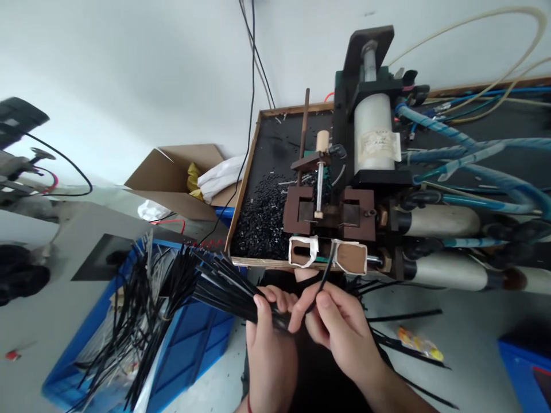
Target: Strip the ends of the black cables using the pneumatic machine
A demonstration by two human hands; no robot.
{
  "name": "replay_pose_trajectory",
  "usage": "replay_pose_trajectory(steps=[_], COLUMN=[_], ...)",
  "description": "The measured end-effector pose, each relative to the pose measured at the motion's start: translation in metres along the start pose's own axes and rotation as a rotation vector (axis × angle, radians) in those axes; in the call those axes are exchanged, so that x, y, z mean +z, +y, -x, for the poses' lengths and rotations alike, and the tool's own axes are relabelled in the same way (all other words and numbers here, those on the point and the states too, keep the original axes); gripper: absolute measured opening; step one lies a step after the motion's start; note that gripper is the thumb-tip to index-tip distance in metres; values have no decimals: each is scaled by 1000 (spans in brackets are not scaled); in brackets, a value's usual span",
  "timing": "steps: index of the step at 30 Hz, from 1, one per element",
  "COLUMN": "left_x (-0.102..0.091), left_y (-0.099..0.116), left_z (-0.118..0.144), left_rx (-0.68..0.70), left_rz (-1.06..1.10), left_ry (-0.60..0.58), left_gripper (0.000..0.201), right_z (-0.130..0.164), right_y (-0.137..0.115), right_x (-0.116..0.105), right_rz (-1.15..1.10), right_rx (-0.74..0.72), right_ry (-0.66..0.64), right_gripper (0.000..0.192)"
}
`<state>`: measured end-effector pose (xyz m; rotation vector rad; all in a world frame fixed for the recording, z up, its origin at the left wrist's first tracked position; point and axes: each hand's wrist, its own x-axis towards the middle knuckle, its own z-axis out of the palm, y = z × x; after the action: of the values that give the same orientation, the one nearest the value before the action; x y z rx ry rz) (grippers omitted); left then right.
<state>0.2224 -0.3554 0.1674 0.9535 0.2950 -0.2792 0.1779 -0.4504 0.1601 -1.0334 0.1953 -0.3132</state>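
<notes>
- From the head camera, the left hand (269, 338) is closed around a thick bundle of black strips (219, 284), gripped near one end so the rest fans out to the left over the blue crate (189, 344). Held that way, the bundle stays together while single pieces come off its near end.
- The right hand (340, 330) pinches one single black strip (323, 278) between thumb and fingertips, the other fingers curled loosely. The strip rises from the fingers up to the gap between the two taped brown blocks (329, 255) at the front of the machine (370, 172); its tip appears to sit at or in that gap, though I cannot tell how deep.
- The two hands are touching, just in front of the machine's edge, which looks like the reason the bundle is kept so near: each strip has little way to travel.
- Counting: two hands, one strip singled out, one bundle with far too many strips to count. More loose strips lie in the crate and several are scattered on the table (465, 350) to the right.
- The wooden-framed tray (252, 160) under the machine holds a heap of short black offcuts (262, 215), uncountable.
- One open cardboard box (181, 172) stands behind the crate, with white and yellow material inside. Blue hoses (473, 155) run off the machine to the right.
</notes>
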Motion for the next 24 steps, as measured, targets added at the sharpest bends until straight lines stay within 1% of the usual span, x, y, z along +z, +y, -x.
replay_pose_trajectory(steps=[2,5,7,10,12,14,17,24], left_x=[1,1,1,0,-1,-2,-1,-6], left_y=[5,11,15,18,19,20,23,29], left_z=[0,1,-1,-3,-3,-1,3,12], left_rx=[-33,-29,16,72,78,76,89,84], left_rz=[3,1,-14,-44,-55,-50,-44,-22], left_ry=[-12,-18,-27,-57,-83,-103,-115,-221], left_gripper=[34,35,34,32,31,30,30,28], right_z=[-4,-11,-15,-18,-18,-17,-16,-19], right_y=[-1,-3,-4,-4,-4,-5,-7,-10], right_x=[-1,-5,-8,-7,-4,-1,1,-5], right_rz=[-182,-324,-340,-360,-415,-474,-542,-643], right_rx=[158,269,282,260,247,251,295,365], right_ry=[-87,-189,-199,-114,-74,-85,-130,-188], right_gripper=[40,39,39,38,38,37,37,38])
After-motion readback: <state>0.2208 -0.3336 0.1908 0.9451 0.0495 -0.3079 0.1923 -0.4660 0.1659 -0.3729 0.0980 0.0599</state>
